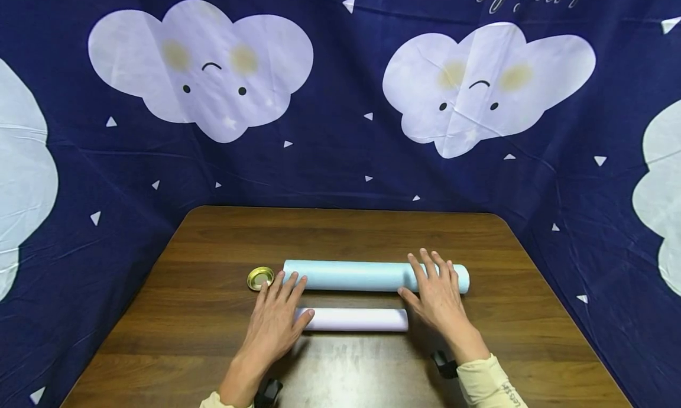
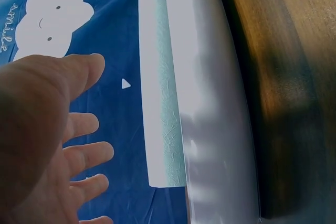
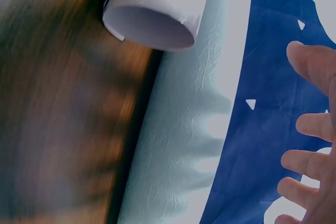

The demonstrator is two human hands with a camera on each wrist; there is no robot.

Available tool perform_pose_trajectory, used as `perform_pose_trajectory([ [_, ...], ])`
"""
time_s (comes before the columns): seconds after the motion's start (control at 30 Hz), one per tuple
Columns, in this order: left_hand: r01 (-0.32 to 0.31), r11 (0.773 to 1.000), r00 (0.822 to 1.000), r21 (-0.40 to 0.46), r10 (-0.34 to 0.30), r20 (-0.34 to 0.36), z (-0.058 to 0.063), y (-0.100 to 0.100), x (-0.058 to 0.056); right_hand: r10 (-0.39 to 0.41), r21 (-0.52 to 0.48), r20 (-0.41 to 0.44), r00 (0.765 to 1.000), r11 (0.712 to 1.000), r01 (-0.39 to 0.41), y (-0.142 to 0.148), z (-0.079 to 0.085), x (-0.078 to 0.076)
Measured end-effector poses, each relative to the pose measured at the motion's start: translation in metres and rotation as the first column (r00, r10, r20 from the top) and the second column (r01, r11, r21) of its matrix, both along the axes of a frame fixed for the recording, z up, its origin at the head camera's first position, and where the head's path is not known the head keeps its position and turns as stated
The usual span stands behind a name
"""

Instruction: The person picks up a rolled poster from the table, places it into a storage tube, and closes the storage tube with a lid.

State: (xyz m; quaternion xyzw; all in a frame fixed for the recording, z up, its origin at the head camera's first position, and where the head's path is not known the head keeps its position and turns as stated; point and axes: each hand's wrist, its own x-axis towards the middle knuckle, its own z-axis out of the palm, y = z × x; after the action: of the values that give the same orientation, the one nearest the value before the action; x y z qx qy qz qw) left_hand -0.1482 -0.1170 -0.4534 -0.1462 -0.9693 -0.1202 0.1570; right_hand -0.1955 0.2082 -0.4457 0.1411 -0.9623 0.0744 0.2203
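Note:
A long light-blue tube [image 1: 346, 276] lies crosswise on the table in the head view. In front of it lies a shorter white roll of paper [image 1: 356, 320], its hollow end facing the right wrist camera [image 3: 152, 27]. My left hand [image 1: 273, 322] is over the left end of the white roll, fingers spread and straight, fingertips near the blue tube's left end. My right hand [image 1: 438, 295] is spread over the right part of the blue tube. Both wrist views show the hands with extended fingers and nothing gripped. A gold ring-shaped lid [image 1: 260, 278] lies beside the left fingertips.
The brown wooden table [image 1: 340, 233] has rounded far corners. A dark-blue cloth [image 1: 340, 159] with white clouds and small triangles hangs behind it and on both sides. Each wrist carries a black camera mount [image 1: 444, 363] near the sleeve.

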Motion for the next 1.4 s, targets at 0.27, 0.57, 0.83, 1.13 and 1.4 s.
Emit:
perform_pose_trajectory([
  [0.27,0.036,0.999,0.999,-0.025,-0.037,-0.012,-0.002,0.003,0.002,0.04,0.018,-0.059,0.997,0.999,-0.038,0.008,-0.003,-0.009],
  [0.57,0.087,0.993,0.995,-0.074,-0.091,-0.043,-0.005,0.005,0.002,0.059,0.04,-0.05,0.997,0.998,-0.057,0.013,-0.005,-0.017],
  [0.83,0.141,0.985,0.988,-0.099,-0.146,-0.045,-0.011,0.006,0.002,0.075,0.063,-0.032,0.997,0.995,-0.073,0.019,-0.008,-0.023],
  [1.13,0.178,0.98,0.984,-0.093,-0.18,-0.014,-0.02,0.005,-0.002,0.094,0.08,0.048,0.994,0.992,-0.097,0.024,-0.015,-0.034],
  [1.4,0.208,0.975,0.978,-0.074,-0.208,-0.002,-0.027,0.004,-0.004,0.12,0.086,0.107,0.987,0.988,-0.129,0.03,-0.021,-0.041],
])
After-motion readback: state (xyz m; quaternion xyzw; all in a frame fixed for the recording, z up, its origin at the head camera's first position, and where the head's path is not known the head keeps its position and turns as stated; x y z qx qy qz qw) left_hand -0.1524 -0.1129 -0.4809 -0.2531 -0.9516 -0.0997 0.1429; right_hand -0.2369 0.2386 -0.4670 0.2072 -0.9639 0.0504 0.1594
